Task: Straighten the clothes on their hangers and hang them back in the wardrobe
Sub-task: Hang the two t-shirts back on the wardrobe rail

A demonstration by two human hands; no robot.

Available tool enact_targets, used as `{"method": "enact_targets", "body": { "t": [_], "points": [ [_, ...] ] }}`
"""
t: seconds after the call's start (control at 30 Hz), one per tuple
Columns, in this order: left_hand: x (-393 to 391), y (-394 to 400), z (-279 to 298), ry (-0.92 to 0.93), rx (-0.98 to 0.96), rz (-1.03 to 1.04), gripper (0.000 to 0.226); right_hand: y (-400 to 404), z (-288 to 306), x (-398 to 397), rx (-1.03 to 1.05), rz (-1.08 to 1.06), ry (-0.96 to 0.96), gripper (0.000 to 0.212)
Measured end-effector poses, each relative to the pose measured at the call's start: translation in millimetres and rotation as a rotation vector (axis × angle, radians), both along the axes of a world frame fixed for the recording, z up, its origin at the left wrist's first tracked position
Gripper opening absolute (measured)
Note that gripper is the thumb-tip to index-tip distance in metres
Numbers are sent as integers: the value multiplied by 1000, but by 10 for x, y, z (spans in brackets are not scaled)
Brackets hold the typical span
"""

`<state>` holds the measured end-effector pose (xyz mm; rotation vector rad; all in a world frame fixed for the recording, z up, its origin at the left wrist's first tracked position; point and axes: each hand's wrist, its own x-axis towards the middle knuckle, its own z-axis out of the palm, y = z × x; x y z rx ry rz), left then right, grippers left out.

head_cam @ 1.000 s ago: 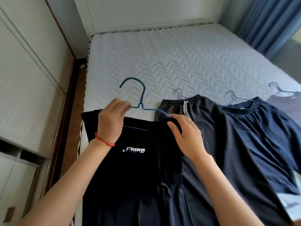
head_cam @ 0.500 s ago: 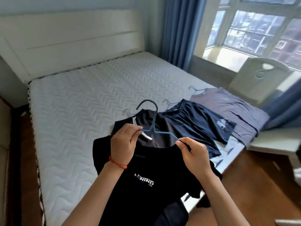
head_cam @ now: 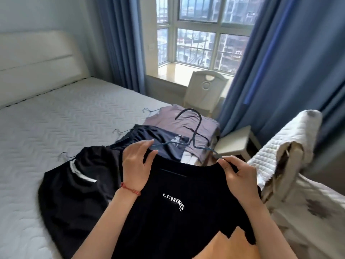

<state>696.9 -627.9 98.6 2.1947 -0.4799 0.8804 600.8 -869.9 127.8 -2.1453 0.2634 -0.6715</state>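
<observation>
Fingers of the left hand (head_cam: 134,161) are curled at the left shoulder of a black short-sleeved T-shirt with white LI-NING lettering (head_cam: 168,212); the thumb and forefinger are pinched on the left arm of a thin blue wire hanger (head_cam: 194,141). A red cord bracelet (head_cam: 130,190) is worn on the left wrist. Fingers of the right hand (head_cam: 238,174) are bent, with thumb and forefinger pinched on the right end of the same hanger, where the shirt's collar edge is gathered. Whether cloth is also caught in that pinch cannot be told.

The hanger's hook is held upright and above the collar. Only its shoulder ends sit in the shirt. The shirt is held up near the camera, above the near right corner of a white quilted mattress (head_cam: 56,128), its hem hanging over an orange-brown floor (head_cam: 242,247).

Three further garments on hangers lie on the mattress: black shorts with a white stripe (head_cam: 74,184) at near left, partly overlapped by the held shirt; a dark navy garment with a white print (head_cam: 155,139) behind it; a mauve-grey top (head_cam: 177,120) farthest right, at the mattress edge.

Beyond are a white padded headboard (head_cam: 37,58) at far left, blue curtains (head_cam: 289,62) on both sides of a window (head_cam: 205,30), a white chair (head_cam: 205,90), a small white bedside stand (head_cam: 235,143), and a white quilted cover draped at right (head_cam: 283,146).
</observation>
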Motion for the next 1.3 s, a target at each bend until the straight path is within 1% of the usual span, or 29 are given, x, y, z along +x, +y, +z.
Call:
{"method": "enact_targets", "body": {
  "t": [0.1, 0.17, 0.27, 0.43, 0.5, 0.57, 0.67, 0.73, 0.83, 1.07, 1.2, 1.3],
  "points": [
    [94, -414, 39, 1, 38, -20, 39, -523, 157, -26, -51, -68, -28, 6],
    [212, -637, 57, 51, 8, -44, 41, -809, 228, 4, -59, -119, -44, 6],
    [462, -958, 13, 149, 0, -134, 45, -1217, 232, 132, -58, -202, -10, 7],
    [1061, -1399, -308, 307, 25, -191, 41, -1765, 125, 511, -108, -322, 79, 11],
    [1341, -1573, -484, 386, 34, -215, 33, -1965, 59, 727, -130, -385, 139, 13],
    [1626, -1740, -644, 471, 32, -229, 25, -2177, -35, 956, -95, -446, 181, 15],
    [1986, -1941, -807, 638, -19, -194, 23, -2451, -173, 1276, -62, -530, 222, 14],
    [2233, -2059, -864, 728, -57, -173, 23, -2584, -191, 1504, -54, -531, 249, 14],
    [2591, -2234, -897, 801, -75, -156, 22, -2753, -203, 1870, -25, -531, 313, 16],
    [3404, -2686, -937, 868, -160, -88, 19, -3276, -345, 2906, -18, -472, 349, 16],
    [3822, -2999, -1013, 885, -201, -4, 19, -3683, -419, 3587, -53, -394, 343, 15],
    [4092, -3220, -985, 910, -261, 82, 21, -4002, -364, 4054, -93, -305, 348, 15]
  ]
}}
